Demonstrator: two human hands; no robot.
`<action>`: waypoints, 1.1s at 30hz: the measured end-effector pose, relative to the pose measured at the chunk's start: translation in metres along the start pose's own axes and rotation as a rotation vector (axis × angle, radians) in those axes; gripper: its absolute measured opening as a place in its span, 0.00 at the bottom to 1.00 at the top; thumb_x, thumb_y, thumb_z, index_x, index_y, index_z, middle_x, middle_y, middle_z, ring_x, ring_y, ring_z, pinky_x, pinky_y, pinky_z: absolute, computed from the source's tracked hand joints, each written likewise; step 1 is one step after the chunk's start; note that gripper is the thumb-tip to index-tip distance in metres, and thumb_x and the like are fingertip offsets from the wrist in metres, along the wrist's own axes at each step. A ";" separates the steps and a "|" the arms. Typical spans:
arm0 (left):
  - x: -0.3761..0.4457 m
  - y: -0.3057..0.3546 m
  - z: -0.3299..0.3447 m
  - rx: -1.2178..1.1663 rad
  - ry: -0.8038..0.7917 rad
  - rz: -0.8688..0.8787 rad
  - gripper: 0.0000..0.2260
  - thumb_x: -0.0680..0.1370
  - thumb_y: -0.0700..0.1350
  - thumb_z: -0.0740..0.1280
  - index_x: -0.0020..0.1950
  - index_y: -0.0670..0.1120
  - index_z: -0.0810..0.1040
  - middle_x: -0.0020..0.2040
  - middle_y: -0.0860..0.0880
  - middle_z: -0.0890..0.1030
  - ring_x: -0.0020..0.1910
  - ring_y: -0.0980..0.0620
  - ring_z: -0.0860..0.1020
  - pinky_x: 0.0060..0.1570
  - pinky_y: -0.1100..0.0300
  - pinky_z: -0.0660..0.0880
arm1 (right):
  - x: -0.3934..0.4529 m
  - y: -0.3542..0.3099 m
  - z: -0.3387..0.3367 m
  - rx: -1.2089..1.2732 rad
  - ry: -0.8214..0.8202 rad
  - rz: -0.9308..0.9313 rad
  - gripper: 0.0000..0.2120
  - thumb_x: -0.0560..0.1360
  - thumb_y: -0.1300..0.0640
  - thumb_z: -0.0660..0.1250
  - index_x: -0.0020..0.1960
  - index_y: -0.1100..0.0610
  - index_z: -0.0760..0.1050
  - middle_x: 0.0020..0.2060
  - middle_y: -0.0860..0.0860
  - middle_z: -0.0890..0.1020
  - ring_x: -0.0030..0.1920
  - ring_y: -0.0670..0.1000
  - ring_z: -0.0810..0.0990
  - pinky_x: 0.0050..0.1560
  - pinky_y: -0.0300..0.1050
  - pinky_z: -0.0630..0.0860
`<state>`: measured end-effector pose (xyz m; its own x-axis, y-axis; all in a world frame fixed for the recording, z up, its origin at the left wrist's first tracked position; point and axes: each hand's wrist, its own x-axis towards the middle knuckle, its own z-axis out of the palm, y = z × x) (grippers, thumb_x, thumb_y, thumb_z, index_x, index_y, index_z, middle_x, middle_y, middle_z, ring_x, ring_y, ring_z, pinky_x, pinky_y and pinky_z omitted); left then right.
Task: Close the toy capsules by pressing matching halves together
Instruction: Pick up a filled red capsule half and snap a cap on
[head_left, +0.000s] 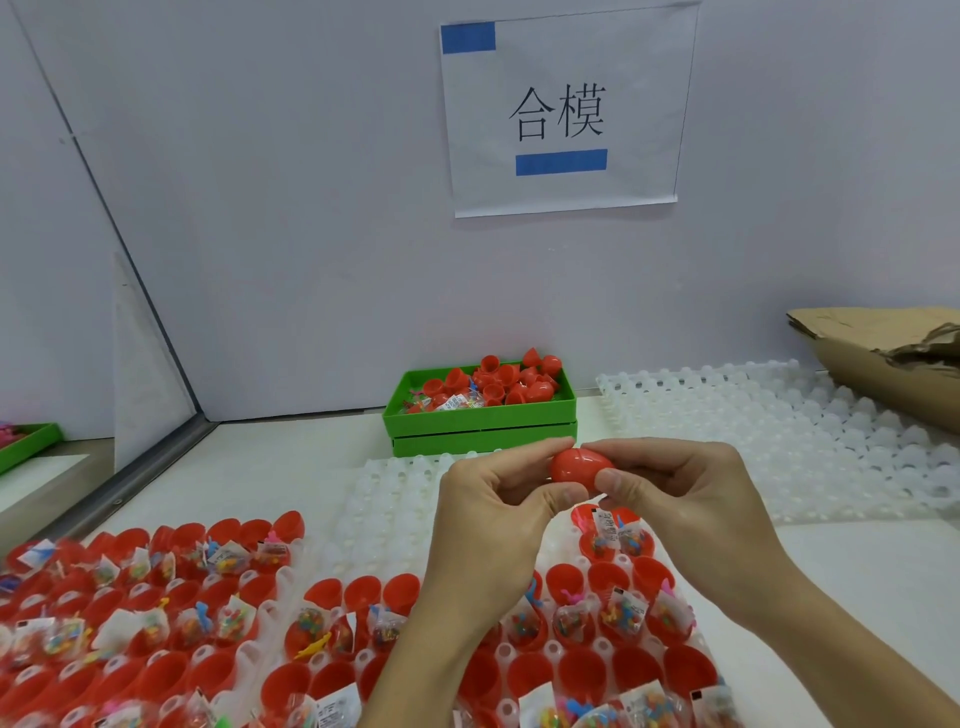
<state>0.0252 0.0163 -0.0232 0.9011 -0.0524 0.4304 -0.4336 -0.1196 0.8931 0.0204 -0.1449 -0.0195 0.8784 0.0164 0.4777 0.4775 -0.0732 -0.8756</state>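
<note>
White bench (857, 561) under you is crowded with open red halves (576, 675) in trays. Your left hand (488, 512) and right hand (670, 493) both pinch one red capsule (574, 470) at its ends, above them. Squeeze off-axis and the rims may skew, leaving the seam unlatched, or the egg could squirt loose.

Small assembly workstation in a toy-packing workshop.

Shown by the printed paper sign (563, 111) taped to the plain partition wall; below the sign, a green bin (480, 415) of loose red capsule halves; nearer than the bin, white moulded trays (779, 431) and rows of red halves (208, 597) stuffed with bagged toys; right of the sign, torn cardboard (883, 348).
</note>
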 end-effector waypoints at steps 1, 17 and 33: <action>0.000 0.000 0.000 0.000 0.003 0.001 0.16 0.71 0.37 0.75 0.53 0.56 0.83 0.46 0.59 0.86 0.47 0.60 0.84 0.46 0.69 0.79 | 0.000 0.000 0.000 0.001 -0.001 -0.002 0.11 0.64 0.52 0.71 0.47 0.46 0.83 0.41 0.45 0.87 0.42 0.47 0.86 0.44 0.37 0.82; -0.004 -0.007 0.006 0.240 0.043 0.044 0.17 0.74 0.30 0.70 0.58 0.47 0.84 0.38 0.66 0.82 0.45 0.67 0.82 0.47 0.74 0.76 | -0.001 0.003 0.005 -0.006 0.023 0.029 0.16 0.70 0.74 0.71 0.42 0.53 0.84 0.35 0.48 0.87 0.36 0.46 0.85 0.37 0.32 0.79; -0.007 -0.007 0.008 0.478 -0.021 0.260 0.13 0.74 0.30 0.69 0.54 0.43 0.85 0.41 0.47 0.86 0.41 0.66 0.80 0.41 0.76 0.75 | -0.003 0.009 0.006 -0.075 -0.054 0.083 0.20 0.73 0.77 0.66 0.47 0.53 0.85 0.38 0.44 0.87 0.40 0.45 0.87 0.41 0.32 0.80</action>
<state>0.0222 0.0091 -0.0333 0.7666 -0.1595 0.6220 -0.5958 -0.5378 0.5965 0.0224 -0.1396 -0.0289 0.9156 0.0606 0.3974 0.4020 -0.1510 -0.9031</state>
